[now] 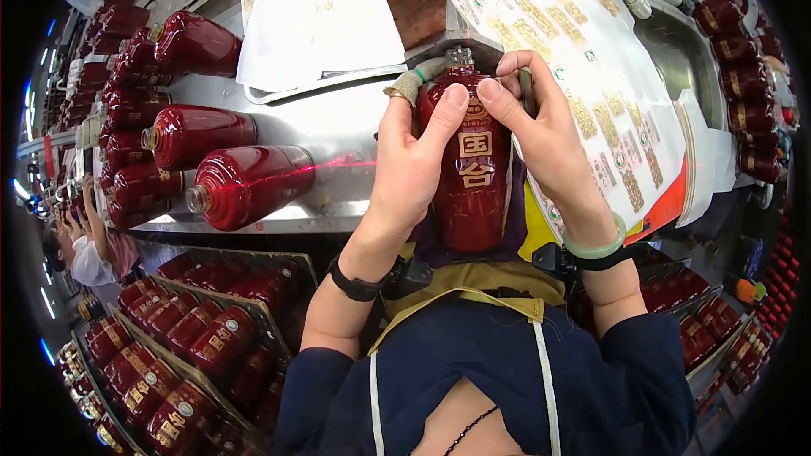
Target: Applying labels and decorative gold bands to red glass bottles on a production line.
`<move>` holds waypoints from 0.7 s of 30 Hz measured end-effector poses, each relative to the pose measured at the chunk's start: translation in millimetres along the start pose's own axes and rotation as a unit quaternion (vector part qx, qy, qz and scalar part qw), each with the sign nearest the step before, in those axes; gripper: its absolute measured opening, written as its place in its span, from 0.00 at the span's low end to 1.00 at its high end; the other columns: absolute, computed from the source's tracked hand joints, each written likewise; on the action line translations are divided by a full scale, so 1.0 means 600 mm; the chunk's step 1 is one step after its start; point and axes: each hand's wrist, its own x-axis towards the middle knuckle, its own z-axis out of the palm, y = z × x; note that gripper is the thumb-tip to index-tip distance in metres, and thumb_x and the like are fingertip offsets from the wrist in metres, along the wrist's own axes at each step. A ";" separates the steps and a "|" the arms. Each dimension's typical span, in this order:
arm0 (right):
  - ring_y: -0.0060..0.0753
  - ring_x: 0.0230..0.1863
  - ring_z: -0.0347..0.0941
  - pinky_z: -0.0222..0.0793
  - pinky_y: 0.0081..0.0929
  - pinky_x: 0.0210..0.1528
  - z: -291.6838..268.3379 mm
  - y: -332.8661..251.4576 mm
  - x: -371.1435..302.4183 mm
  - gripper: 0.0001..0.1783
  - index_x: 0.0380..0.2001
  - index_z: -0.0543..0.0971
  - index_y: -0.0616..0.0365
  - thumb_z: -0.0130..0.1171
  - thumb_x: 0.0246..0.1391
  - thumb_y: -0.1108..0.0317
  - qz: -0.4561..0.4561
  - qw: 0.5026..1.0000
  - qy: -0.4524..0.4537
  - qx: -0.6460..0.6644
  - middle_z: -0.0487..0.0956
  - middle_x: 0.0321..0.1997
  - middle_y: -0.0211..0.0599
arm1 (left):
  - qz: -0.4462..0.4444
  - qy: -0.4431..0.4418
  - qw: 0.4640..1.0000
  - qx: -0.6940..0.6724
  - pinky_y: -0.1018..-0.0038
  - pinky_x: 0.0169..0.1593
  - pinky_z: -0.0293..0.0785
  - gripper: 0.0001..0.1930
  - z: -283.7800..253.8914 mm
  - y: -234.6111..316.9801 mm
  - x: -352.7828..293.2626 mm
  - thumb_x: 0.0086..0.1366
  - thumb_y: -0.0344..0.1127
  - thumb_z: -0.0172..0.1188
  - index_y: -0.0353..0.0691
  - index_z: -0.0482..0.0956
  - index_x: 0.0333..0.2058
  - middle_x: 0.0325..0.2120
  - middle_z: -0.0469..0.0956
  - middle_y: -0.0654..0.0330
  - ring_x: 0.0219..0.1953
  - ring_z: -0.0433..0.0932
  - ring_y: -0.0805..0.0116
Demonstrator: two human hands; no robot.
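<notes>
While both thumbs press its label, the red bottle (470,190) hides the fingers.

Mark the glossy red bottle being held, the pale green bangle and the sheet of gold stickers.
glossy red bottle (470,203), head view, lower body below the label.
pale green bangle (596,248), head view, band on the right wrist.
sheet of gold stickers (583,76), head view, middle of the sheet.

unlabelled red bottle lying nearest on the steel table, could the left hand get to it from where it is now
Probably yes. The unlabelled red bottle lies on its side just left of the left hand, with bare steel table between them. But that hand is now pressed on the labelled bottle.
</notes>
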 end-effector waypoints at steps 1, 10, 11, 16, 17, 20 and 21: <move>0.13 0.36 0.64 0.64 0.14 0.39 0.001 0.003 0.001 0.14 0.44 0.72 0.58 0.68 0.65 0.67 -0.003 1.000 0.002 0.011 0.70 0.33 0.23 | 0.000 0.000 1.000 -0.001 0.73 0.56 0.76 0.21 -0.001 -0.001 0.001 0.75 0.40 0.63 0.33 0.74 0.59 0.50 0.80 0.58 0.50 0.78 0.73; 0.11 0.32 0.58 0.57 0.15 0.35 -0.039 -0.016 -0.005 0.18 0.49 0.78 0.55 0.65 0.68 0.54 0.045 0.999 0.021 -0.005 0.69 0.31 0.16 | 0.258 -0.013 0.946 0.197 0.64 0.67 0.68 0.22 -0.040 0.004 -0.018 0.80 0.38 0.50 0.29 0.76 0.63 0.63 0.75 0.46 0.63 0.75 0.60; 0.11 0.32 0.58 0.57 0.15 0.34 -0.046 -0.017 -0.008 0.18 0.49 0.78 0.55 0.65 0.68 0.53 0.030 0.999 0.027 -0.012 0.69 0.31 0.16 | 0.312 -0.072 0.896 0.308 0.61 0.68 0.68 0.22 -0.052 0.010 -0.014 0.77 0.39 0.53 0.31 0.77 0.62 0.64 0.74 0.46 0.64 0.74 0.55; 0.12 0.30 0.54 0.53 0.15 0.33 -0.067 -0.018 -0.022 0.19 0.53 0.76 0.59 0.58 0.73 0.55 0.050 0.997 0.038 -0.049 0.64 0.31 0.18 | 0.333 -0.193 0.798 0.464 0.55 0.72 0.61 0.36 -0.083 0.021 0.019 0.77 0.64 0.44 0.39 0.79 0.62 0.69 0.68 0.47 0.69 0.67 0.45; 0.12 0.30 0.54 0.53 0.15 0.33 -0.070 -0.020 -0.024 0.19 0.54 0.76 0.59 0.58 0.74 0.54 0.044 0.997 0.037 -0.060 0.64 0.31 0.18 | 0.347 -0.194 0.774 0.493 0.53 0.73 0.59 0.37 -0.087 0.022 0.020 0.76 0.67 0.43 0.41 0.80 0.62 0.70 0.66 0.48 0.71 0.64 0.45; 0.12 0.33 0.57 0.56 0.16 0.36 -0.078 -0.028 -0.028 0.20 0.54 0.77 0.59 0.60 0.72 0.53 0.018 0.995 0.039 -0.087 0.66 0.32 0.18 | 0.378 -0.203 0.722 0.542 0.50 0.75 0.55 0.38 -0.095 0.018 0.013 0.72 0.73 0.43 0.50 0.83 0.60 0.73 0.60 0.50 0.74 0.55 0.43; 0.12 0.34 0.59 0.58 0.16 0.37 -0.081 -0.031 -0.029 0.20 0.53 0.77 0.58 0.62 0.71 0.53 0.003 0.995 0.036 -0.097 0.68 0.33 0.18 | 0.383 -0.208 0.720 0.540 0.48 0.75 0.55 0.37 -0.096 0.014 0.007 0.70 0.75 0.45 0.54 0.84 0.59 0.74 0.58 0.52 0.75 0.52 0.42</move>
